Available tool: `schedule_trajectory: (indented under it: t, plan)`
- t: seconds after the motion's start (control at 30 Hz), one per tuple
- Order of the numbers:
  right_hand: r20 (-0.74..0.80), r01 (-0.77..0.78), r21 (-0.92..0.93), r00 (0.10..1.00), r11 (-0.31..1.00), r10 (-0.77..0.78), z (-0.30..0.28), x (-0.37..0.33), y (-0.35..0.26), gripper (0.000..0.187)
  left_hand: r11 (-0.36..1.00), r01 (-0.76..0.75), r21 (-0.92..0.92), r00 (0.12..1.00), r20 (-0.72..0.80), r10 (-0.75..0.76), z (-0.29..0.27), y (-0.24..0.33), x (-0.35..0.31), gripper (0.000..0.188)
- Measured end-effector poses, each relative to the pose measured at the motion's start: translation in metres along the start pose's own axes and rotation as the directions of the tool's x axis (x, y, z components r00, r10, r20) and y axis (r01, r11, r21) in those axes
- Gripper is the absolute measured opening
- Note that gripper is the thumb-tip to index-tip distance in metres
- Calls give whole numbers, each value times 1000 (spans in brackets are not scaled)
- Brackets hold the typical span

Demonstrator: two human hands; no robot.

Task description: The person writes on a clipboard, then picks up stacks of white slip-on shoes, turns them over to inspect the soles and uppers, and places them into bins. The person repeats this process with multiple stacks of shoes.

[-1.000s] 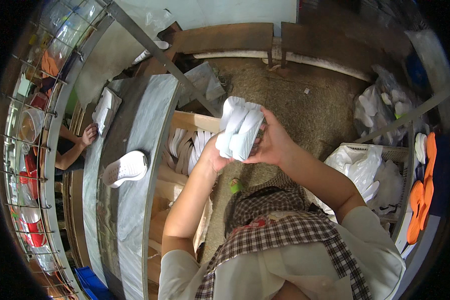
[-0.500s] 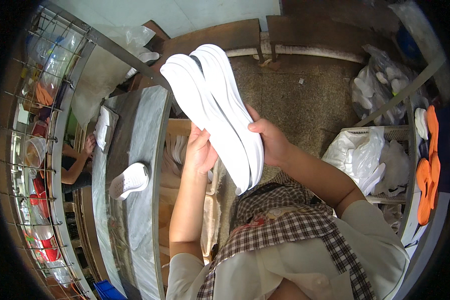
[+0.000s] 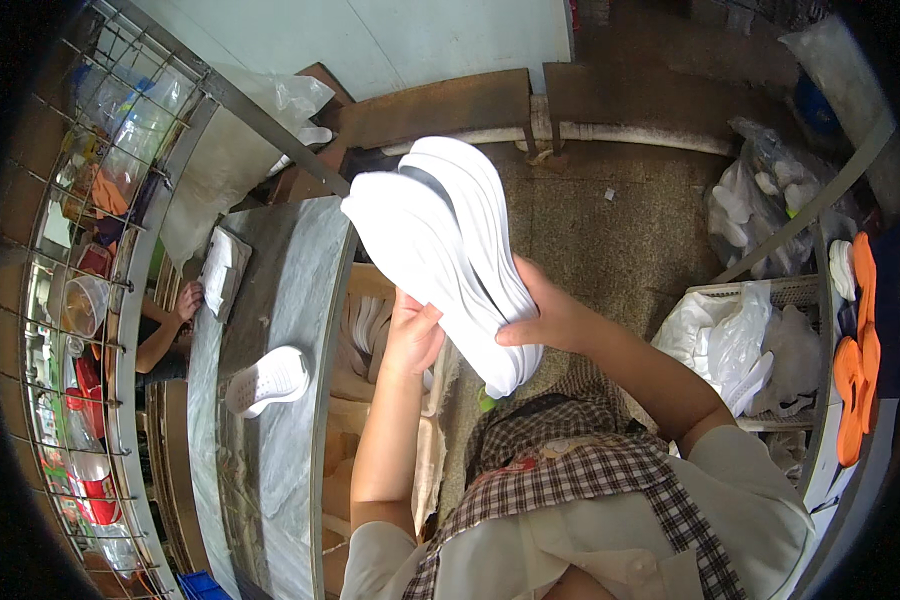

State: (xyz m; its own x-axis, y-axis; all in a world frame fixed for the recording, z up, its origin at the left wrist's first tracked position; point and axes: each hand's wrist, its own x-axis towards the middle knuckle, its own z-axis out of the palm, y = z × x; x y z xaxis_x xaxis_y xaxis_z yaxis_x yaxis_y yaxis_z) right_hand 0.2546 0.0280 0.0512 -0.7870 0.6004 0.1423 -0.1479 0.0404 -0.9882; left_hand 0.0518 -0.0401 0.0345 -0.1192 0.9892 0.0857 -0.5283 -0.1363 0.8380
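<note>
White foam shoe soles, stacked pair, seemingly light and flexible: left hand is pinching the heel end, right hand is clasping the edge.

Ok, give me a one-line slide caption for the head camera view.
Both hands, left hand and right hand, hold up a stack of white shoe soles beside a grey marble-topped table.

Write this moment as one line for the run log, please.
left hand: holds white soles from below | right hand: grips same soles | nearby: white shoe on grey table
</note>
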Motion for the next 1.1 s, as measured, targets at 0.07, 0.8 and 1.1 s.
schedule_trajectory:
  t: [0.07, 0.8, 1.1]
  plan:
    - [7, -25, -11, 1000, 1000, 25, -1, -1, 0, 107, 999, 16, 27, 1000, 8, -17, -5, -1, 0, 62]
    - [22, -31, -93, 999, 995, 33, -6, -5, 21, 108, 953, 71, 294, 997, -40, -62, -23, 4, -5, 62]
    - [188, 320, -305, 943, 897, -273, -29, 28, 38, 69, 899, 323, -297, 934, -53, -353, 4, -10, -23, 47]
